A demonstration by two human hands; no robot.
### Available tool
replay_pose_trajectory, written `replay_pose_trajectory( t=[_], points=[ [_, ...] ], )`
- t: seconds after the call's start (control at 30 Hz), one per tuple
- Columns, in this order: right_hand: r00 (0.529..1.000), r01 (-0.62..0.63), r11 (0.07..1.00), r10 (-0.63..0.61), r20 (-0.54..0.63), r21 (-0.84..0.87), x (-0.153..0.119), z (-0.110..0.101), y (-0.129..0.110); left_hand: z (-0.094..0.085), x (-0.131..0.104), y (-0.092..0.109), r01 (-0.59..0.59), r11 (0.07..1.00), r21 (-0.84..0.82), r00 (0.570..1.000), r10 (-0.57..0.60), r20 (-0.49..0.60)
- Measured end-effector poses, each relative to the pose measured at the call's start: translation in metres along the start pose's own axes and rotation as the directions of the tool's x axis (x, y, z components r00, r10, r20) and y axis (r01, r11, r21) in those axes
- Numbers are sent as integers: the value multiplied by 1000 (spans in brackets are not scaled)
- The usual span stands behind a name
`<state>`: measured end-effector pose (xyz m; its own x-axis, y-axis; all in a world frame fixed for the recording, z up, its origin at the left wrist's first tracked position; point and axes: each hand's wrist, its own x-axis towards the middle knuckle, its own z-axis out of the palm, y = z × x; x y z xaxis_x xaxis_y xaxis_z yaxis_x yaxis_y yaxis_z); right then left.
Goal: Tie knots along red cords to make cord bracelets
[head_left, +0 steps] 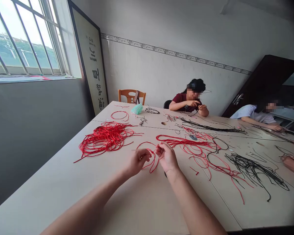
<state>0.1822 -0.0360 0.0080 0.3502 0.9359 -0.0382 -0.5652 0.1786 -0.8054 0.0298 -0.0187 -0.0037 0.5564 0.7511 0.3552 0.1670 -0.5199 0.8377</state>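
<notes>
Above the near part of the pale table (51,195), my left hand (138,160) and right hand (168,156) flank a looped red cord (154,169). My right fingers are narrowed, apparently pinching the cord; my left fingers are curled narrow, though whether they grip it I cannot tell. Principal hazards: uneven tension could make the loops slip or cinch askew where strands cross; and, with the red bundle (183,141) just beyond my right hand, a stray strand could snag, dragging or tangling the cord.
</notes>
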Motion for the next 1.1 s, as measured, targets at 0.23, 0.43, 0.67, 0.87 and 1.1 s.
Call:
replay_pose_trajectory(
  t=[0.23,0.43,0.67,0.87,1.1],
  points=[
    [998,-30,1000,30,54,6,0,-2,-1,8,-3,-10,118,976,-181,993,-119,4],
    [991,-37,995,49,127,-97,-3,1,8,8,0,-8,184,882,-434,976,-216,-24],
    [951,302,813,-296,93,-497,-2,-5,2,-2,2,-1,219,833,-508,949,-303,-88],
    [773,634,396,-349,530,-664,-17,5,1,-6,4,-9,165,871,-462,961,-246,-122],
    [806,592,341,-268,527,-730,-12,1,0,-12,3,-14,151,921,-360,982,-180,-48]
  ],
)
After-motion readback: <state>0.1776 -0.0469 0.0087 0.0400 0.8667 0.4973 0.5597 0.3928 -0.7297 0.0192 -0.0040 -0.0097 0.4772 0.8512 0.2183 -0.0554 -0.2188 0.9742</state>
